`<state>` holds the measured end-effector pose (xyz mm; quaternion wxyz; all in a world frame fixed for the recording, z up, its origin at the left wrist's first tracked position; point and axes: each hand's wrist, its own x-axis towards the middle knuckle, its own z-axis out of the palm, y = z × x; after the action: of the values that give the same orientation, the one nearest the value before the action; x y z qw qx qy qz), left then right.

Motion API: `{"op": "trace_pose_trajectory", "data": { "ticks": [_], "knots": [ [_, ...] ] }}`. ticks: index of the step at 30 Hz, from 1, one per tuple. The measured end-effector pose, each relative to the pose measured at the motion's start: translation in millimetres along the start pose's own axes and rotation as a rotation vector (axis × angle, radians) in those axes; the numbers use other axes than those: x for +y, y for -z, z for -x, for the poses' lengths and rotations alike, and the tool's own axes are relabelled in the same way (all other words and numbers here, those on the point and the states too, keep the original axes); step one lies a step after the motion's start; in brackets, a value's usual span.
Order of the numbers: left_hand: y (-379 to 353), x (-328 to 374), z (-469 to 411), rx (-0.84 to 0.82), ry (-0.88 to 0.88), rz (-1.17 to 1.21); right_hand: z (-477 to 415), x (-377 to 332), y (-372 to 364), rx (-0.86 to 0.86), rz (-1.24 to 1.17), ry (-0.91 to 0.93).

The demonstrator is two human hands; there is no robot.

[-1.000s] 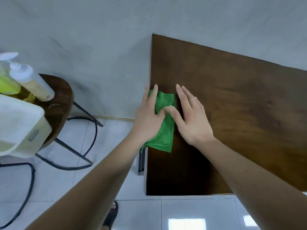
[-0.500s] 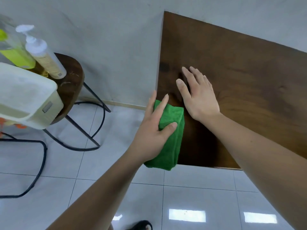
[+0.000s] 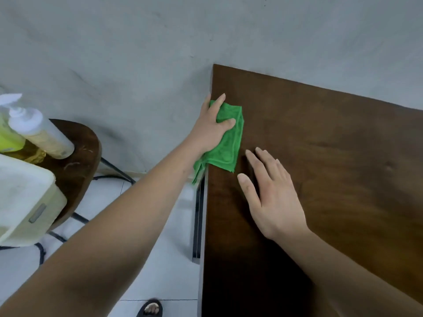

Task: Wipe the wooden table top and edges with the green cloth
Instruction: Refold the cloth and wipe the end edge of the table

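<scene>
A dark brown wooden table (image 3: 320, 156) fills the right half of the view, its left edge running down the middle. A folded green cloth (image 3: 226, 145) lies draped over that left edge near the far corner, part of it hanging off the side. My left hand (image 3: 210, 126) presses on the cloth and wraps around the table edge, thumb on top of the cloth. My right hand (image 3: 272, 197) lies flat on the bare table top just nearer than the cloth, fingers spread, holding nothing.
A round dark stool (image 3: 75, 161) on a black metal frame stands at the left, carrying a white pump bottle (image 3: 39, 131), a yellow-green bottle (image 3: 9, 138) and a pale plastic tub (image 3: 23, 197). A grey wall is behind. White floor tiles and a sandalled foot (image 3: 150, 308) lie below.
My left hand has slid the cloth along the table's left edge from the near corner toward the far corner. My right hand, earlier beyond the cloth, now rests nearer than it.
</scene>
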<state>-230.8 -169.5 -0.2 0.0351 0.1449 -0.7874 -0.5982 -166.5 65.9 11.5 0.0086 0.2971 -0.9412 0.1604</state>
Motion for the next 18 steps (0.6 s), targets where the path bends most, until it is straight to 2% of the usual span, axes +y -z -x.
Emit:
{"op": "trace_pose_trajectory", "data": {
  "ticks": [8,15,18],
  "knots": [
    [12.4,5.7,-91.6,0.023,-0.006,-0.078,-2.5,-2.0,4.2,-0.065,0.021,-0.025],
    [13.3,19.6,-112.5,0.042,0.01,-0.307,-3.2,-2.4,6.6,-0.078,-0.011,-0.044],
    [9.4,22.6,-104.9,0.063,-0.008,-0.481,-3.9,-4.3,8.2,-0.075,-0.025,-0.036]
  ]
}}
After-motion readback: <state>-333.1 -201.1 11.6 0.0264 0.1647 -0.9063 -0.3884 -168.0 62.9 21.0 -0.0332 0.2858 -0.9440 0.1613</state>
